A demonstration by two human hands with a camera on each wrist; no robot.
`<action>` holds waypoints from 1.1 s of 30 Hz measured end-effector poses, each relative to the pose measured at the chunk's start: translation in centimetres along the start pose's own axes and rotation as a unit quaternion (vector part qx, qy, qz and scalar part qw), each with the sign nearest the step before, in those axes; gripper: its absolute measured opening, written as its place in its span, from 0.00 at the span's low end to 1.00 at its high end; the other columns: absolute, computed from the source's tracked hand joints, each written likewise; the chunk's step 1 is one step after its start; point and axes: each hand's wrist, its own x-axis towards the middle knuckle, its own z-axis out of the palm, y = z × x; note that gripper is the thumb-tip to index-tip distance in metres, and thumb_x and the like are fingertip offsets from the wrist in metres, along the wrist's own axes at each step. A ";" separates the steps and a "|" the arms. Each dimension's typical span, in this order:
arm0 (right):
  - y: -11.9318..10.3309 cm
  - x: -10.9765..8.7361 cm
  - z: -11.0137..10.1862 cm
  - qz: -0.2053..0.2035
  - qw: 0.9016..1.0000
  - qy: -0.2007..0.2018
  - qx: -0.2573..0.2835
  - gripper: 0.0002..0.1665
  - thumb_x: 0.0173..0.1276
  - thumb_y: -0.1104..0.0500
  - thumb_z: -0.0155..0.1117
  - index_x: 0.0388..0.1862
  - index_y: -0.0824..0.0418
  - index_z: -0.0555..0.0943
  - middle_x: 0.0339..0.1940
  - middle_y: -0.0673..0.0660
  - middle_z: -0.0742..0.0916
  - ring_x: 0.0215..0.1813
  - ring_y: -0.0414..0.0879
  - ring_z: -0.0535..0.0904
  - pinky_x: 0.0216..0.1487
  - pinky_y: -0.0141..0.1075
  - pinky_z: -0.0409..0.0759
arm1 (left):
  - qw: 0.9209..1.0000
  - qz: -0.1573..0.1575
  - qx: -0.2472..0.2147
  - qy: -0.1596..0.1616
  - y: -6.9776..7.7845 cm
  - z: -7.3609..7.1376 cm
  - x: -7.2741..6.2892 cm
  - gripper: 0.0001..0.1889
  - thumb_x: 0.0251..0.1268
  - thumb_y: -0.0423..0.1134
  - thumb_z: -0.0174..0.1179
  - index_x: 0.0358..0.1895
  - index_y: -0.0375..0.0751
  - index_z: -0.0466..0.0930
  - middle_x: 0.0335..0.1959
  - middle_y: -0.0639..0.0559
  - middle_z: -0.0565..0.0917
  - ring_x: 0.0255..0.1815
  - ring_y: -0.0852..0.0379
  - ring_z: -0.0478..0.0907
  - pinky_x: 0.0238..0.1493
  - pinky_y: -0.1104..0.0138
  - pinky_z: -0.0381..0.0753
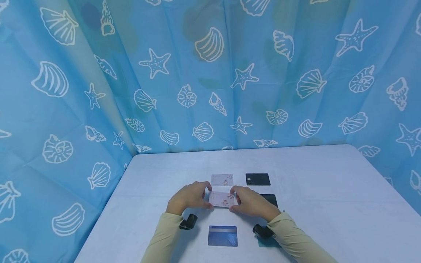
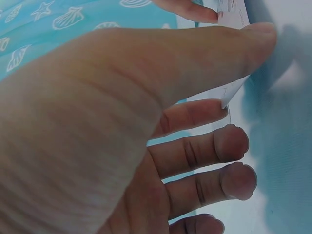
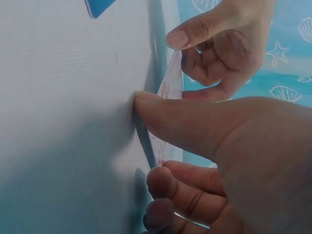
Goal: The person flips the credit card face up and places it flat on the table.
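A pale pink card [image 1: 221, 199] with a small red floral print is held between both hands over the white table. My left hand [image 1: 190, 197] pinches its left edge, with thumb at the near corner and index finger at the far one. On the opposite edge my right hand [image 1: 251, 202] grips the card likewise between thumb and fingers. Seen edge-on in the right wrist view, the card [image 3: 170, 83] stands slightly tilted, a shadow below it. In the left wrist view the thumb covers much of the card [image 2: 236, 12], and the other fingers extend loosely beside it.
Behind lie a similar pink card [image 1: 222, 179] and a black card [image 1: 258, 179] with a chip. The right hand partly covers another dark card [image 1: 270, 199]. Nearer are a blue card [image 1: 222, 236] and a teal card [image 1: 268, 242] partly under the right wrist. A shell-patterned curtain [image 1: 210, 84] borders the table.
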 end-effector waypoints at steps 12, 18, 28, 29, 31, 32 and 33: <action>0.0 -0.1 -0.2 0.004 1.000 -0.006 0.009 0.31 0.60 0.54 0.81 0.60 0.59 0.80 0.30 0.50 0.79 0.32 0.42 0.75 0.33 0.35 0.71 | 1.000 -0.002 0.000 -0.006 0.1 0.2 0.1 0.29 0.53 0.49 0.79 0.57 0.47 0.79 0.35 0.52 0.79 0.34 0.55 0.75 0.37 0.62 0.74; 0.1 -0.1 -0.1 0.006 1.000 -0.009 0.017 0.31 0.59 0.55 0.81 0.60 0.59 0.80 0.30 0.50 0.79 0.32 0.42 0.75 0.32 0.35 0.71 | 1.000 -0.006 0.009 -0.007 -0.1 0.6 0.4 0.29 0.53 0.49 0.79 0.57 0.48 0.80 0.34 0.53 0.79 0.34 0.56 0.74 0.37 0.62 0.74; 0.1 0.0 -0.1 0.002 1.000 -0.011 0.019 0.32 0.59 0.55 0.81 0.60 0.59 0.79 0.31 0.50 0.80 0.32 0.42 0.76 0.33 0.36 0.72 | 1.000 -0.015 0.021 -0.009 -0.2 0.9 0.5 0.28 0.53 0.50 0.79 0.56 0.49 0.80 0.33 0.54 0.78 0.33 0.56 0.74 0.36 0.62 0.73; 0.0 0.0 -0.1 0.003 1.000 -0.010 0.019 0.32 0.59 0.55 0.81 0.60 0.59 0.80 0.31 0.50 0.80 0.32 0.42 0.76 0.33 0.36 0.72 | 1.000 -0.014 0.020 -0.009 -0.2 0.9 0.5 0.28 0.53 0.50 0.79 0.56 0.49 0.80 0.33 0.54 0.78 0.33 0.56 0.74 0.36 0.62 0.73; 0.0 0.0 -0.1 0.004 1.000 -0.009 0.018 0.32 0.59 0.55 0.81 0.61 0.59 0.79 0.31 0.50 0.80 0.33 0.42 0.76 0.34 0.36 0.72 | 1.000 -0.014 0.019 -0.010 -0.1 0.8 0.5 0.28 0.53 0.49 0.79 0.56 0.49 0.80 0.33 0.54 0.79 0.33 0.56 0.74 0.36 0.62 0.73; 0.0 0.0 -0.1 0.005 1.000 -0.008 0.019 0.32 0.59 0.55 0.81 0.61 0.59 0.79 0.31 0.50 0.80 0.33 0.42 0.76 0.34 0.36 0.72 | 1.000 -0.013 0.019 -0.010 -0.1 0.8 0.5 0.28 0.53 0.49 0.79 0.56 0.49 0.80 0.33 0.54 0.79 0.33 0.56 0.74 0.36 0.62 0.74; 0.0 0.0 -0.1 0.006 1.000 -0.009 0.019 0.32 0.59 0.55 0.81 0.61 0.59 0.79 0.31 0.50 0.80 0.33 0.42 0.76 0.34 0.36 0.73 | 1.000 -0.014 0.019 -0.010 -0.1 0.8 0.5 0.28 0.53 0.49 0.79 0.56 0.48 0.80 0.33 0.54 0.79 0.33 0.56 0.74 0.36 0.62 0.74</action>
